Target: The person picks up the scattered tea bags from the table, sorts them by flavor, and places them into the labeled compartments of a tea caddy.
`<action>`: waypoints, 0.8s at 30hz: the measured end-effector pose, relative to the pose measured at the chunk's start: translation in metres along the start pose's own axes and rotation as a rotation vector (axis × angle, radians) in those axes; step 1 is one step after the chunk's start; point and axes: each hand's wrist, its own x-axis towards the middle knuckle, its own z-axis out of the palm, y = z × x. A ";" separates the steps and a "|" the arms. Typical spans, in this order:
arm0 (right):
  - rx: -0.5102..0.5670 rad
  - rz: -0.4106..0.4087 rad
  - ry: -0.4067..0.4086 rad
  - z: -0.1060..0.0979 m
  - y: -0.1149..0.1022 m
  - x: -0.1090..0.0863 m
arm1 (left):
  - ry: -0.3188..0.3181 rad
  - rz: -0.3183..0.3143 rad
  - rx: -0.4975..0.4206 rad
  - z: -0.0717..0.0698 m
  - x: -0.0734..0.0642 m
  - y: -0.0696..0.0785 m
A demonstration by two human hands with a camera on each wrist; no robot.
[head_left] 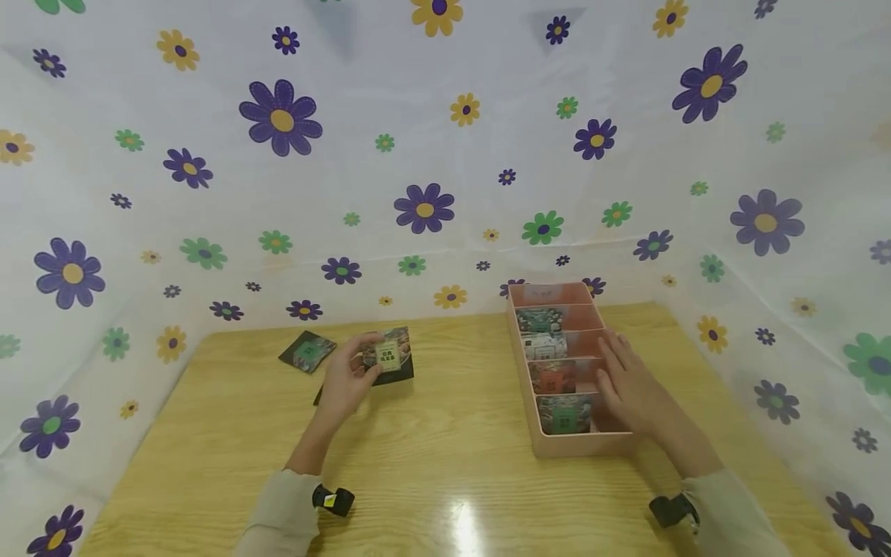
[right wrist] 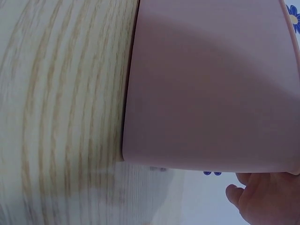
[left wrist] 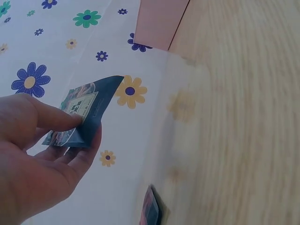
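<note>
My left hand (head_left: 346,375) pinches a flat dark packet (head_left: 398,374) between thumb and fingers, above the table's left half. In the left wrist view the packet (left wrist: 108,96) shows a food picture and a cream label under the thumb. On the right stands a pink divided box (head_left: 581,445). Along its right rim rests my right hand (head_left: 636,394), fingers extended, holding no packet. Upright in the box's compartments are a green-labelled packet (head_left: 565,415), a red one (head_left: 553,379), a whitish one (head_left: 545,347) and a dark greenish one (head_left: 539,320).
Another dark packet with a green label (head_left: 309,352) lies on the wooden table (head_left: 445,449), left of the left hand. A dark corner (head_left: 318,396) shows partly hidden behind that hand. A flower-patterned white sheet (head_left: 390,255) encloses the table's back and sides.
</note>
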 end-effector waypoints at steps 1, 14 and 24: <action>-0.002 -0.002 0.005 0.000 0.001 0.000 | -0.004 -0.002 -0.004 0.002 0.002 0.002; 0.001 0.001 -0.008 -0.001 -0.001 0.000 | -0.009 0.047 -0.092 0.026 0.027 -0.005; -0.002 -0.003 -0.016 -0.001 0.000 0.001 | -0.017 0.082 -0.123 0.044 0.051 0.008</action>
